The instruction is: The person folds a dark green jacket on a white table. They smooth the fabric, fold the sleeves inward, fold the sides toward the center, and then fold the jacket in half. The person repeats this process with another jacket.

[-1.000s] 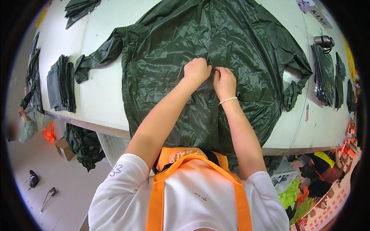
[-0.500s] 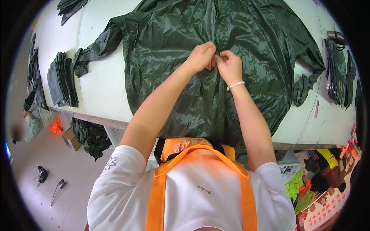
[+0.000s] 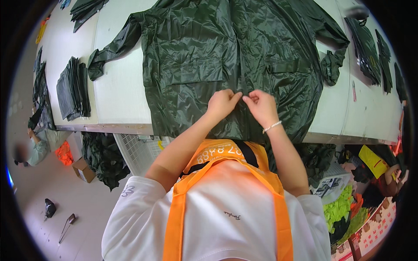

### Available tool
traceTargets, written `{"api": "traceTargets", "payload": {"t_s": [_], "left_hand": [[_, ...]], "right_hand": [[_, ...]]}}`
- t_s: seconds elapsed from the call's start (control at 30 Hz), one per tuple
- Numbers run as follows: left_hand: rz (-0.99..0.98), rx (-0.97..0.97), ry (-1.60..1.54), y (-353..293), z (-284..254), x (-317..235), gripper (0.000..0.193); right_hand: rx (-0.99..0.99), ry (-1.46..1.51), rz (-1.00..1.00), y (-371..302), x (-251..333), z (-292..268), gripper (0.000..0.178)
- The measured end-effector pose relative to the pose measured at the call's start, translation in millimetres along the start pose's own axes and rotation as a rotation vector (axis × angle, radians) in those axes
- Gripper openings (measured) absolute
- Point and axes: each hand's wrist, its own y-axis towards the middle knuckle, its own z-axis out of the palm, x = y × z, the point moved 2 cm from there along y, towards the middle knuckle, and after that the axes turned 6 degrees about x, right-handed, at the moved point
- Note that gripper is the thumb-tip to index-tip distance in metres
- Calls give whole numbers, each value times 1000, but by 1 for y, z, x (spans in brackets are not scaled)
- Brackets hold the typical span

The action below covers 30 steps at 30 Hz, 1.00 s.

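Note:
A shiny dark green rain jacket [image 3: 191,52] lies spread front-up on the white table, its sleeves out to both sides. Its front opening runs down the middle between two flap pockets. At the lower part of this opening, my left hand [image 3: 223,104] is closed, thumb and forefinger pinching the jacket's front edge. Close beside it my right hand [image 3: 262,107], with a beaded bracelet at the wrist, pinches the edge from the other side. The fingertips of both hands nearly meet. Any small fastener between them is too small to make out.
Folded dark green garments lie in a stack [image 3: 73,89] at left and another stack [image 3: 365,50] at right. Under the table edge are a white crate [image 3: 138,152] and hanging dark cloth [image 3: 102,161]. A cardboard box [image 3: 83,169] sits on the floor. Other people work at both sides.
Both hands have moved down the jacket's front opening, toward me, from about mid-chest to below the pocket flaps. My view has shifted slightly.

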Motion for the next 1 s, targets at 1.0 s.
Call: {"api": "traceTargets", "payload": {"t_s": [1.0], "left_hand": [[272,-73,-382,-29,1,4,20]], "right_hand": [[46,0,-259,-14,-3,37,18]]}}
